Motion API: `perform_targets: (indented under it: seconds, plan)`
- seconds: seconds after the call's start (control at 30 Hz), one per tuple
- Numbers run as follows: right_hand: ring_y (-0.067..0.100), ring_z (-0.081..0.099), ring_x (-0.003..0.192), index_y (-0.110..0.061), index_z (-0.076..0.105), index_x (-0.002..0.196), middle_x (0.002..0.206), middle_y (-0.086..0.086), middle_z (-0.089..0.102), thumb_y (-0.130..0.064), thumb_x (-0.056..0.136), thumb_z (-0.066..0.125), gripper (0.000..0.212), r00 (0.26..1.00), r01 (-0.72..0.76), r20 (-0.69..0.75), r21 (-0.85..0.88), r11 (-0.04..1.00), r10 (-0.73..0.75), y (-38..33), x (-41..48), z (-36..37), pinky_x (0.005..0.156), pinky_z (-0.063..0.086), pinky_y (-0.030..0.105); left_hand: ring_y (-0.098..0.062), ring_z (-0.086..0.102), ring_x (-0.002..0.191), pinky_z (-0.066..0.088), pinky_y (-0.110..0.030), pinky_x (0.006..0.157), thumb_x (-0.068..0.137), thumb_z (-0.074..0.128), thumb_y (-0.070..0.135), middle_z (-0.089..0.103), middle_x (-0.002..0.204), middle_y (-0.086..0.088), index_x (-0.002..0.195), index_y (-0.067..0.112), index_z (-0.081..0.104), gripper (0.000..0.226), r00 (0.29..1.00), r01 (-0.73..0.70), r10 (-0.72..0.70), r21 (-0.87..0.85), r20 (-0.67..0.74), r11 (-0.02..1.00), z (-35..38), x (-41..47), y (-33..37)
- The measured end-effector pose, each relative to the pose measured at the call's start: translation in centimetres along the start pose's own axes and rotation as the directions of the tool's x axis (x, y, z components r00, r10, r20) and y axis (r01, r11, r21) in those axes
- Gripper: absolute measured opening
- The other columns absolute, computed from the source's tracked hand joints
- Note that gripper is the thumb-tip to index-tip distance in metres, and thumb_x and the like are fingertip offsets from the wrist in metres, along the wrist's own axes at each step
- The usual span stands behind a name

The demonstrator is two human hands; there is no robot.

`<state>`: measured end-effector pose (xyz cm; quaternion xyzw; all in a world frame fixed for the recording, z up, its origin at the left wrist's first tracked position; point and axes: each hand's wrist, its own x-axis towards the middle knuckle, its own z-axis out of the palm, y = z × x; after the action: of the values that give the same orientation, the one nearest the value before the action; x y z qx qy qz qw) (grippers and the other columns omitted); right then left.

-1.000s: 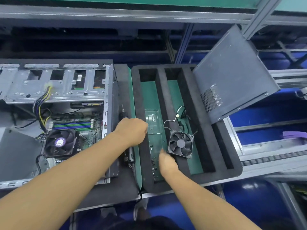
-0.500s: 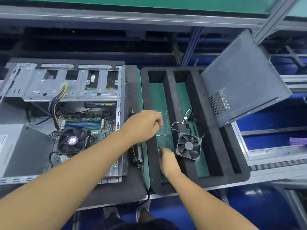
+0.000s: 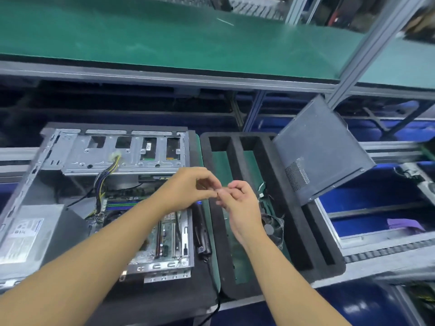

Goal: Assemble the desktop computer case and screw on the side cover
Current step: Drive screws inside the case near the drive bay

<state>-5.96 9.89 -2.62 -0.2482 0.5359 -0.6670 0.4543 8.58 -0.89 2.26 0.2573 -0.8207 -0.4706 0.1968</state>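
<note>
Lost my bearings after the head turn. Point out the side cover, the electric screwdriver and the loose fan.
side cover (image 3: 322,151), head view, middle of its flat dark face.
electric screwdriver (image 3: 202,229), head view, black body lying beside the case.
loose fan (image 3: 273,228), head view, visible frame right of the right wrist.

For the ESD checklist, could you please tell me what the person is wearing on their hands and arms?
Nothing shows: the left hand and right hand are bare, with no gloves, rings, watch or wrist strap. Both forearms are uncovered to the frame's lower edge, so no sleeve is visible.
</note>
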Motion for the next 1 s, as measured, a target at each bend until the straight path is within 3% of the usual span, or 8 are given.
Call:
perform_targets:
  seconds: [0.17,0.3,0.5,0.6,0.67,0.73,0.83,1.0]
  plan:
    - [0.025,0.071,0.075,-0.027,0.068,0.081,0.09,0.021,0.075,-0.013,0.075,0.081,0.02,0.999,0.002,0.033,-0.016,1.0,-0.001,-0.1,-0.7,1.7,0.075,0.058,0.027,-0.01,0.067,0.076,0.049,-0.014,0.069,0.077,0.084,0.015,0.07,0.08,0.012,0.081,0.026,0.077,0.013,0.988,-0.079,0.079,0.007,-0.135,0.997,-0.8,-1.9,-0.7]
    - [0.026,0.072,0.075,-0.012,0.063,0.092,0.092,0.026,0.075,-0.011,0.08,0.078,0.019,0.999,-0.023,0.027,0.018,1.0,0.023,-0.2,-1.3,2.8,0.074,0.058,0.027,-0.012,0.07,0.08,0.052,-0.015,0.071,0.079,0.082,0.011,0.072,0.084,0.01,0.085,0.022,0.079,0.013,0.969,-0.143,0.13,-0.048,-0.209,0.989,-1.3,-3.1,-1.5]
    - [0.029,0.074,0.092,-0.002,0.056,0.106,0.103,0.025,0.074,0.007,0.097,0.058,0.012,0.994,-0.054,0.103,0.075,0.996,0.046,0.6,-1.7,3.6,0.079,0.059,0.03,-0.009,0.072,0.078,0.054,-0.018,0.069,0.084,0.077,0.011,0.076,0.085,0.006,0.088,0.023,0.079,0.013,0.966,0.011,-0.081,-0.274,-0.245,0.962,-1.8,-4.6,-3.3]
    - [0.022,0.072,0.083,-0.005,0.059,0.099,0.091,0.014,0.076,0.01,0.098,0.05,0.017,0.999,-0.036,-0.002,-0.198,0.979,0.037,1.4,-1.3,3.1,0.071,0.058,0.025,-0.016,0.074,0.08,0.055,-0.018,0.067,0.086,0.074,0.008,0.077,0.082,-0.003,0.09,0.017,0.078,0.011,0.949,0.103,-0.221,-0.44,-0.226,0.892,-2.2,-5.1,-4.3]
    - [0.017,0.065,0.085,-0.008,0.063,0.098,0.091,0.006,0.072,0.014,0.095,0.045,0.029,1.0,0.026,0.004,-0.599,0.8,-0.03,2.3,-0.9,2.0,0.075,0.055,0.025,-0.019,0.075,0.081,0.054,-0.014,0.064,0.086,0.074,0.007,0.077,0.084,-0.007,0.09,0.015,0.077,0.009,0.94,0.129,-0.274,-0.526,-0.206,0.841,-2.5,-5.3,-5.1]
    - [0.019,0.055,0.107,-0.011,0.065,0.114,0.117,0.005,0.06,0.021,0.085,0.044,0.048,0.964,0.241,0.265,-0.904,0.353,0.021,3.5,-0.4,0.7,0.093,0.05,0.03,-0.024,0.075,0.085,0.057,-0.019,0.069,0.086,0.074,0.003,0.076,0.088,-0.011,0.086,0.015,0.077,0.013,0.929,0.141,-0.317,-0.613,-0.189,0.778,-2.6,-5.4,-6.0]
    - [0.031,0.032,0.135,-0.017,0.052,0.14,0.155,0.009,0.032,0.02,0.074,0.056,0.076,0.795,0.575,0.504,-0.803,-0.157,0.338,5.0,0.2,-0.7,0.103,0.046,0.042,-0.026,0.074,0.085,0.059,-0.029,0.077,0.083,0.076,0.006,0.075,0.089,-0.013,0.088,0.016,0.077,0.011,0.908,0.155,-0.374,-0.678,-0.189,0.719,-2.7,-5.5,-7.5]
    - [0.039,0.039,0.142,-0.018,0.054,0.142,0.158,0.006,0.04,0.01,0.069,0.074,0.08,0.687,0.726,0.646,-0.626,-0.284,0.333,6.7,0.9,-1.8,0.108,0.044,0.049,-0.027,0.072,0.085,0.059,-0.029,0.076,0.069,0.083,0.019,0.074,0.09,-0.017,0.091,0.013,0.077,0.024,0.881,0.153,-0.444,-0.793,-0.161,0.59,-2.5,-5.5,-8.4]
